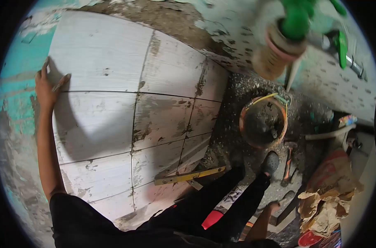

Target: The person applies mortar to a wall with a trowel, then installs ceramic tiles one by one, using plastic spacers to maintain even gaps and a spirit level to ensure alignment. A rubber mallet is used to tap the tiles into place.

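Observation:
My left hand (50, 86) rests at the left edge of a white wood-grain wall tile (101, 49), fingers and thumb spread apart. Its fingertips lie by the upper tile, close above the joint with the tile below (97, 124). More tiles, smeared with grey mortar, continue right and down. My right hand (273, 206) hangs low beside my leg, near a grey, long-shaped object (285, 199) on the floor. Its fingers show too small and dark for me to tell whether they hold anything.
A bucket (242, 124) with a yellow-and-green handle stands in the corner beneath green pipework (295, 22). A hammer (288, 161) lies right of my shoe (270, 163). A yellow spirit level (192, 175) leans near the tiles. Torn paper sacks (326, 211) lie at right.

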Motion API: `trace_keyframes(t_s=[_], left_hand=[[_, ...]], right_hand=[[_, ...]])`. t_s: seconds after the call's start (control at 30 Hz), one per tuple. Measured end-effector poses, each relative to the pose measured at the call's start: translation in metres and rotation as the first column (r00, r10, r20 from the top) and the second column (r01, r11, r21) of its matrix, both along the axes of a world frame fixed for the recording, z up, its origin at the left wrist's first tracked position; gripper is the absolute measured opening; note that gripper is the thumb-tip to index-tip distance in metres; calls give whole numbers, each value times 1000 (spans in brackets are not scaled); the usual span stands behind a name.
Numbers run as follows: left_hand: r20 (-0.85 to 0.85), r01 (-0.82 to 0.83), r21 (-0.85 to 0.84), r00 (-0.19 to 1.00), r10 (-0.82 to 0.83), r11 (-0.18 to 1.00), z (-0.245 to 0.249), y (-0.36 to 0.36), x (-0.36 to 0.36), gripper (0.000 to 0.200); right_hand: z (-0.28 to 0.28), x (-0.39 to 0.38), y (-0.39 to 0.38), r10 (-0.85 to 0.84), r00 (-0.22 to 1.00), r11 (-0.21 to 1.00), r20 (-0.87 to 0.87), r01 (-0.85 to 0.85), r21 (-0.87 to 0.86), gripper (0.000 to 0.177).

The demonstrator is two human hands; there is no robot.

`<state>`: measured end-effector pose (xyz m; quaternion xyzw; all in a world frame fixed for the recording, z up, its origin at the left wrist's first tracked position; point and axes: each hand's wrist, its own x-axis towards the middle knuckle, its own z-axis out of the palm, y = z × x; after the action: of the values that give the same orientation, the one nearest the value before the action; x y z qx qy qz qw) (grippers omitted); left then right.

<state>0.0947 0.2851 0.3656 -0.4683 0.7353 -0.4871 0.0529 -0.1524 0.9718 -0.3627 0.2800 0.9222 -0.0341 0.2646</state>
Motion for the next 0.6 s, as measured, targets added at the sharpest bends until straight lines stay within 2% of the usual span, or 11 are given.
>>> trace_keyframes(t_s=[0.13, 0.2, 0.27, 0.3, 0.33, 0.37, 0.4, 0.43, 0.47, 0.5, 0.6], left_hand=[[25, -8, -8, 1000, 8, 1000, 5, 2, -10, 82], [79, 65, -9, 995, -64, 998, 9, -9, -2, 82], [86, -46, 3, 995, 46, 999, 13, -11, -14, 82], [99, -69, 8, 993, 68, 998, 16, -14, -14, 83], [113, -90, 15, 990, 88, 996, 18, -17, -14, 83], [125, -69, 38, 990, 64, 997, 21, -18, -15, 84], [134, -108, 43, 986, 102, 993, 21, -19, -17, 83], [140, -145, 39, 981, 138, 989, 22, -20, -20, 83], [148, -178, 37, 974, 171, 983, 21, -22, -20, 82], [179, -138, 37, 975, 129, 990, 23, -24, -16, 86], [266, -111, 14, 958, 104, 994, 26, -32, -9, 90]], right_hand=[[92, -13, -19, 459, 889, 841, 13, -429, -330, 42], [98, -6, -41, 550, 794, 592, -258, -589, -550, 37], [172, -4, -147, 468, 856, 431, -220, -438, -789, 35], [203, -5, -191, 544, 816, 219, -193, -360, -907, 34], [200, 5, -237, 471, 882, 235, -6, -132, -963, 39], [259, 19, -314, 301, 939, 219, 163, 98, -971, 45], [238, 28, -343, 558, 826, -3, -84, -99, -995, 42], [266, 42, -395, 506, 774, -250, -381, -291, -923, 39], [266, 64, -435, 510, 832, -223, -219, -118, -968, 38], [301, 77, -475, 503, 819, -191, -277, -207, -960, 37], [323, 122, -552, 375, 925, -628, -64, 202, -752, 37]])
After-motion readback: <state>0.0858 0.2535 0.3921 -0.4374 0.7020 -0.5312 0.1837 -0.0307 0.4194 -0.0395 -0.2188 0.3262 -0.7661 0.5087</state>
